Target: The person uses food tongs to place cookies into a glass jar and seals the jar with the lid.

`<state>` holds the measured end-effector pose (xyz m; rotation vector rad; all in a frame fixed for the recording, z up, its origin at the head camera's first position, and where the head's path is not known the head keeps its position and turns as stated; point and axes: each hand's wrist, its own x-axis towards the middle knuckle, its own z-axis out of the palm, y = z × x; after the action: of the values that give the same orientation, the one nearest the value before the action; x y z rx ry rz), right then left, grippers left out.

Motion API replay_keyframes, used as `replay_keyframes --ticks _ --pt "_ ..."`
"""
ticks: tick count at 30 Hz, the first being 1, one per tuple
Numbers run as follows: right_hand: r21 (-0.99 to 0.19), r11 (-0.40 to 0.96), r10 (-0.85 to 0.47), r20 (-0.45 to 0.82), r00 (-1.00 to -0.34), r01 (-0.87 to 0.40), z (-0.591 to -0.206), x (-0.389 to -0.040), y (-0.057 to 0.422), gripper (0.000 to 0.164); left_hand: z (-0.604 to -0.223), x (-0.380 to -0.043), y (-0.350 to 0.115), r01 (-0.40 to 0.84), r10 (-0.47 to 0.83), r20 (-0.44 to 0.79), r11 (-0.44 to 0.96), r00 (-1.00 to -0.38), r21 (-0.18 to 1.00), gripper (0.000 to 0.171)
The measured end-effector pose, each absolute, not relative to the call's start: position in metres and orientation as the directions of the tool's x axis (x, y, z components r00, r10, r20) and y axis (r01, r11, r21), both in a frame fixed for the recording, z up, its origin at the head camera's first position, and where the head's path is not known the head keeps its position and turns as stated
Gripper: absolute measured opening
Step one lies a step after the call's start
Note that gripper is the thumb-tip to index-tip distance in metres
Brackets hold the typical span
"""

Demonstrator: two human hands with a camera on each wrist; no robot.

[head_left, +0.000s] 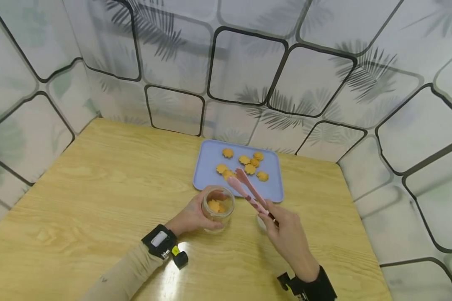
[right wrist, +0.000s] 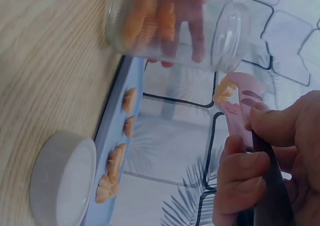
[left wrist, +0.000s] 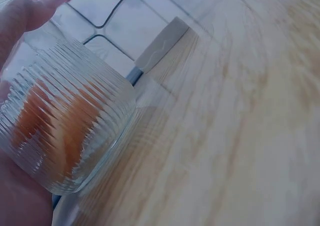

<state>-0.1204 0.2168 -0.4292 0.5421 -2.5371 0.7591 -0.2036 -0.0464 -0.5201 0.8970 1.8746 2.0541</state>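
Note:
My left hand [head_left: 196, 215] grips a clear ribbed glass jar [left wrist: 112, 79] by its side. The jar stands upright on the table, its open mouth facing up, with several scalloped orange-yellow cookies [head_left: 215, 205] at the bottom. In my right hand [head_left: 288, 234] is a pair of tongs [head_left: 253, 201] with pink tips and dark handles, thumb and fingers curled round them. A cookie [right wrist: 225, 90] sits between the tong tips, close by the jar's rim in the right wrist view. Beyond the jar lies a blue tray [head_left: 203, 167] with several more cookies [head_left: 250, 169] scattered on it.
A small round white container [right wrist: 62, 181] stands on the table [head_left: 116, 179] under my right hand, mostly hidden in the head view. A patterned curtain [head_left: 245, 67] encloses the table's back and sides, right behind the tray.

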Motion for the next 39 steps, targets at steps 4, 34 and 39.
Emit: replay_keyframes --ticks 4,34,39 --pt "-0.403 0.755 -0.252 0.55 -0.796 -0.517 -0.425 -0.109 0.218 0.036 -0.518 -0.204 -0.045 0.221 0.548 0.277 -0.167 -0.789 0.961 0.089" --pt "-0.39 0.755 -0.302 0.508 -0.807 -0.527 -0.424 -0.076 0.207 0.038 -0.516 -0.205 -0.048 0.203 0.552 0.264 -0.17 -0.791 0.964 0.092" --pt "-0.391 0.764 -0.3 0.487 -0.82 -0.513 -0.425 -0.073 0.206 0.037 -0.517 -0.204 -0.048 0.208 0.561 0.271 -0.176 -0.782 0.962 0.089"
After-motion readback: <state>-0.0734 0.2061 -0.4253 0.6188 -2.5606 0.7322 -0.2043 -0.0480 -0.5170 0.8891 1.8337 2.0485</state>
